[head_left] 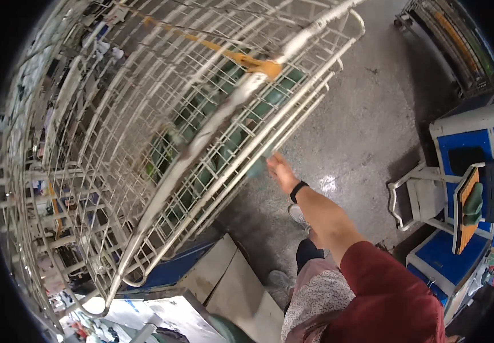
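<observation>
My right hand [282,172] reaches out beside the long edge of a white wire cage cart [210,128], a black band around its wrist. Motion smears the fingers, and a blurred blue-green patch [256,167] shows at their tips; whether they hold it I cannot tell. Inside the cart, behind the mesh, lie several dark green, rounded pieces [233,143], partly hidden by the wires. An orange strap [264,67] is wrapped around the cart's thick white top bar. My left hand is not in view.
Right of me stands a blue and white machine [467,251] with a wooden slatted board [463,214] carrying green sole-shaped pieces [473,204]. Another wire cart [450,40] is at the far right. Beige panels [233,288] lie below the cage cart. Grey concrete floor [361,114] lies between them.
</observation>
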Demonstrator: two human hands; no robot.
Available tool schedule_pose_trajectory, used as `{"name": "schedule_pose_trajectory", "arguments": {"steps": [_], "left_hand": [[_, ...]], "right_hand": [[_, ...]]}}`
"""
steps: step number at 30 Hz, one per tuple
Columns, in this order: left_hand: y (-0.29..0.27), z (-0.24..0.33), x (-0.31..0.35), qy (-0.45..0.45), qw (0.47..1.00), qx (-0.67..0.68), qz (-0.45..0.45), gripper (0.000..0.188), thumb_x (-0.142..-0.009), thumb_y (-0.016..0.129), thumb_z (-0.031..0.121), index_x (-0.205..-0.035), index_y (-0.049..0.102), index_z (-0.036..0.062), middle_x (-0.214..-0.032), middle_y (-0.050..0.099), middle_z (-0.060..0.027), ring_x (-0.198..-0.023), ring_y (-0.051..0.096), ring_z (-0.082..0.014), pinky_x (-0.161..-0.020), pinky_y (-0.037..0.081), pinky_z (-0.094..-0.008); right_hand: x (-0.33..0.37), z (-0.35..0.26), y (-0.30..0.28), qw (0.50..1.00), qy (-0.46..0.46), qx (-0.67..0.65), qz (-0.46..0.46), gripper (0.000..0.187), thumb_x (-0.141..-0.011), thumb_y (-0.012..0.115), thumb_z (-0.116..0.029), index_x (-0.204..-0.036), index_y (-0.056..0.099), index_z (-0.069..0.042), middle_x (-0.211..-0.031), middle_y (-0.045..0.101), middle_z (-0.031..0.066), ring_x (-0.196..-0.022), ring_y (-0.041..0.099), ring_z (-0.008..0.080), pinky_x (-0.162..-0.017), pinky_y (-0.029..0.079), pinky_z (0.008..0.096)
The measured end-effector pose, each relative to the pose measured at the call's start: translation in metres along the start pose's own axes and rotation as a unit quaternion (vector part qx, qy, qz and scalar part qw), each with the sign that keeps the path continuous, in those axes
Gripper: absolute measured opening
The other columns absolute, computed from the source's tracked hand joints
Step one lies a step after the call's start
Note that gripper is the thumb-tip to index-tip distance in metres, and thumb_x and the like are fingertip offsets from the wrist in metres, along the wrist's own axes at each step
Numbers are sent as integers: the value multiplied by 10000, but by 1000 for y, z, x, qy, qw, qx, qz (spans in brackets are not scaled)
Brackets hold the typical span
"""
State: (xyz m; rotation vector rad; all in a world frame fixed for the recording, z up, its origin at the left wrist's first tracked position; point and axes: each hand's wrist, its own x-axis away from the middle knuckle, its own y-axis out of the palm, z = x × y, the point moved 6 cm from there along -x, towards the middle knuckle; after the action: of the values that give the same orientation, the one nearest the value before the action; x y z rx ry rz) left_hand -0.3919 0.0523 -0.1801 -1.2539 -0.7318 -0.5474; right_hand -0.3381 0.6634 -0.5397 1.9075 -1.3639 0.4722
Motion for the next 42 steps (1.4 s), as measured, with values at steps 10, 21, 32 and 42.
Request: {"name": "schedule_pose_trajectory", "arguments": {"steps": [10,21,32,42], "left_hand": [[80,214,-52,173,940,-110,-272,512,-751,899,320,-1097,751,-27,-946,784,-159,-858,754,-254,-767,577,-385],[185,349,-69,237,853,-162,-436,491,-820,870,365,-1119,751,-6,-1006,788,-127,-878,738,-192,-790,569,-352],[198,279,-109,152,958,96,-223,544,-926,802,237,-1366,600,-11,-1231,691,-144,-1047,690,-214,-854,593,-352],[203,73,-125,222,947,-181,-146,451,-875,794,318,-1207,714,23,-989,778,-126,-891,747,-219,-770,595,-353]], "right_hand": [[272,8,-2,900,249,72,-351,538,-1013,657,-445,-1355,497,-62,-1342,554,115,-1166,630,251,-909,565,402],[312,40,-39,946,112,-302,-34,739,-933,792,-265,-1510,374,-69,-1373,552,117,-1227,593,257,-1037,511,418],[74,-44,-68,982,40,-150,104,1011,-838,872,-226,-1595,212,-108,-1468,497,200,-1325,535,356,-1065,511,510],[-25,-12,-182,938,-55,306,154,548,-958,671,-355,-1339,596,32,-1345,630,306,-1309,593,360,-1062,471,512]]}}
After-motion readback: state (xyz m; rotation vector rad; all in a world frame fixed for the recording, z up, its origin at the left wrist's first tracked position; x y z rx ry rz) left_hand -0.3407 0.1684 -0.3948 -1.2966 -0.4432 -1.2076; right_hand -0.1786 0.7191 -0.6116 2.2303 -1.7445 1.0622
